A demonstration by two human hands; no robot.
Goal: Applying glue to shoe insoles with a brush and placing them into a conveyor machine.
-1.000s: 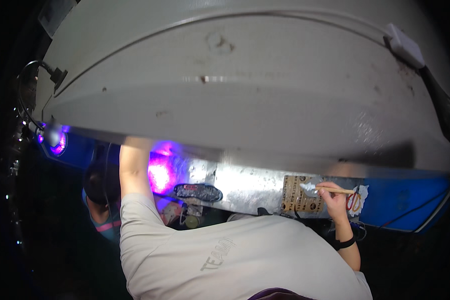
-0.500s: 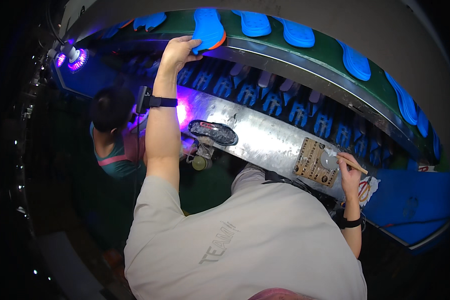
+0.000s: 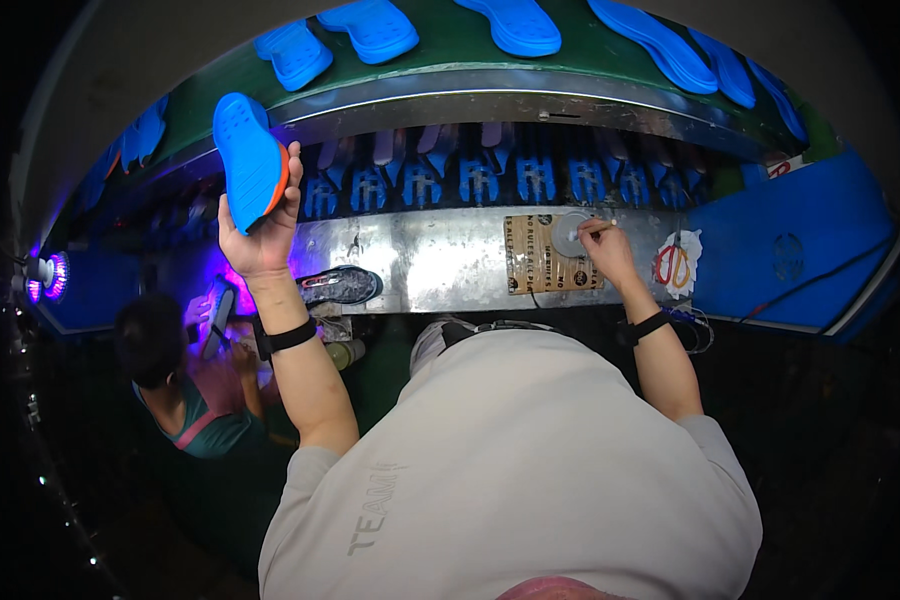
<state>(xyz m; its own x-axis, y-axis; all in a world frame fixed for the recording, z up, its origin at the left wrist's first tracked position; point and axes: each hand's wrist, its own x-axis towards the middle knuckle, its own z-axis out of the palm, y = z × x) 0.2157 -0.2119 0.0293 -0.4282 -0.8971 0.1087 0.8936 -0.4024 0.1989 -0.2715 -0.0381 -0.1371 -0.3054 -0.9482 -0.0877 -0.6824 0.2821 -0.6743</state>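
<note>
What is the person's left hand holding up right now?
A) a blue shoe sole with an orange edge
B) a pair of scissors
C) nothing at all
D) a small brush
A: the left hand grips a blue shoe sole with an orange edge, raised near the green belt, while the right hand holds a thin stick over the cardboard pad.

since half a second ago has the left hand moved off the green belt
Yes. The left hand has pulled back from the green belt toward the metal table, holding a blue sole.
</note>
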